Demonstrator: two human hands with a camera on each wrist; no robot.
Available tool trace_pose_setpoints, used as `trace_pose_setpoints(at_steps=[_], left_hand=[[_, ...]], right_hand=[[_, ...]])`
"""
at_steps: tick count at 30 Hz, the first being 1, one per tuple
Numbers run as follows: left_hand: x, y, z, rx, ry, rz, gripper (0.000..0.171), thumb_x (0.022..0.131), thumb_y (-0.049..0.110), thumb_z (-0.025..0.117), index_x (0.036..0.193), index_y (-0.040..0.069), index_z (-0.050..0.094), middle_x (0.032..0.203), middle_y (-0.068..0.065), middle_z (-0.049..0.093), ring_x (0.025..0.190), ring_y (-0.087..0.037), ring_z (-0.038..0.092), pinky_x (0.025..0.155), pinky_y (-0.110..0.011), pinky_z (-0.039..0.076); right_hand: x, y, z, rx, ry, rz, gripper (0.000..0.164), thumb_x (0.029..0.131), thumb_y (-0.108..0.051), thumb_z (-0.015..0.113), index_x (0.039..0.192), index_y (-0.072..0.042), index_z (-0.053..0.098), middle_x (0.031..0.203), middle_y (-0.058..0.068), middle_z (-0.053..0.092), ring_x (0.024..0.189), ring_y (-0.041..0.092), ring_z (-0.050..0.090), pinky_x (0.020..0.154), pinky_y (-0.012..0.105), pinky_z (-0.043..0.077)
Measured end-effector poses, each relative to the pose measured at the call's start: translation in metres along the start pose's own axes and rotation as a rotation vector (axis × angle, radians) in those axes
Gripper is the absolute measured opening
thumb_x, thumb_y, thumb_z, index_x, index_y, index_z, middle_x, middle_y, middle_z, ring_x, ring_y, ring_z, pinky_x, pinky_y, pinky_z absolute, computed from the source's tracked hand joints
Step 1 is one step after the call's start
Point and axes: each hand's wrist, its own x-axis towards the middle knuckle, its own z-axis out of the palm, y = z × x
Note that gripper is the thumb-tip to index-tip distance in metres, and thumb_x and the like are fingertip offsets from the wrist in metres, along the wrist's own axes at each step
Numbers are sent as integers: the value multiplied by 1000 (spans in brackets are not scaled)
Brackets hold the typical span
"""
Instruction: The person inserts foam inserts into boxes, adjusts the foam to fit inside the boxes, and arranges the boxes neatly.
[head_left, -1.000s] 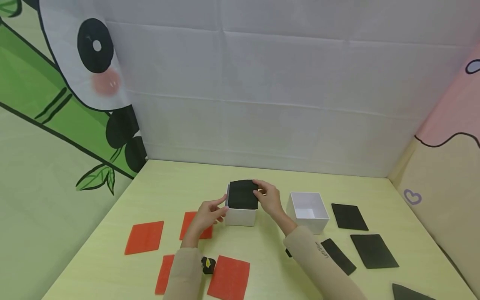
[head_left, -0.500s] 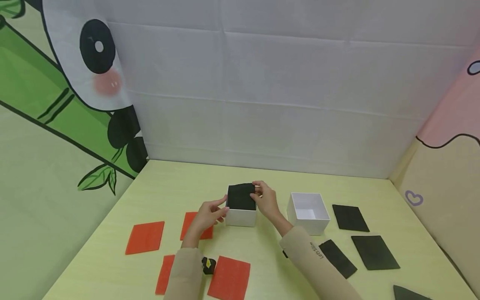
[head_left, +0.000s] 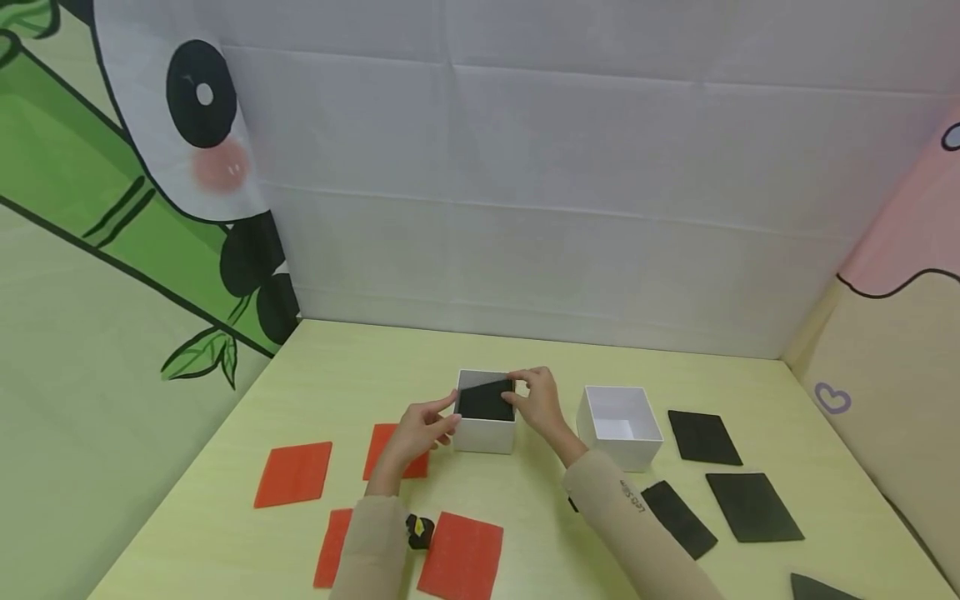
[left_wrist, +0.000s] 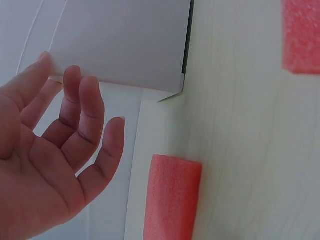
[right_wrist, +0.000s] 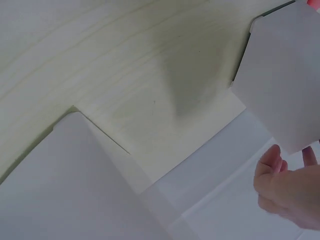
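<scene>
A white box (head_left: 483,436) stands at the middle of the table with its top open. A black foam sheet (head_left: 480,402) lies slanted inside it, its upper edge below the far rim. My left hand (head_left: 416,429) holds the box's left side between thumb and index finger; in the left wrist view, the other fingers curve loosely beside the box corner. With thumb and index finger, my right hand (head_left: 542,407) pinches the sheet's right edge at the box's right rim. In the right wrist view, the box partly hides that hand's fingertips.
A second open-topped white box (head_left: 626,454) stands to the right. Several black foam pieces, one a square sheet (head_left: 753,507), lie at the right. Several red foam pieces, one a sheet (head_left: 294,475), lie at the left and front. A white cloth wall (head_left: 525,208) rises behind.
The black foam sheet has gone down into the box, so the box's far inner wall now shows above it. The right hand moved slightly with it; the left hand stayed at the box.
</scene>
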Motion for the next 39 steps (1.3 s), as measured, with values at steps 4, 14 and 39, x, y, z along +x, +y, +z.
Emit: trace_pose_setpoints(at_steps=[4, 14, 39], left_hand=[[1, 0, 0, -11, 3, 1, 47, 85, 16, 62, 129, 12, 48, 70, -7, 58, 63, -24, 58, 55, -29, 43], [0, 2, 1, -14, -2, 7, 47, 85, 16, 61, 130, 13, 48, 71, -9, 59, 64, -27, 58, 55, -28, 43], [1, -3, 1, -30, 0, 21, 47, 85, 15, 61, 130, 12, 47, 69, -7, 58, 61, -20, 56, 55, -33, 44]], right_hand=[[1, 3, 0, 26, -50, 19, 27, 69, -3, 75, 93, 7, 66, 94, 19, 50, 90, 32, 47, 75, 39, 42], [-2, -1, -1, 53, -124, 44, 30, 70, -5, 74, 97, 7, 65, 99, 23, 50, 89, 39, 51, 75, 41, 44], [-20, 4, -20, 174, -93, 53, 35, 76, -9, 70, 107, 4, 61, 107, 19, 54, 94, 37, 51, 79, 49, 41]])
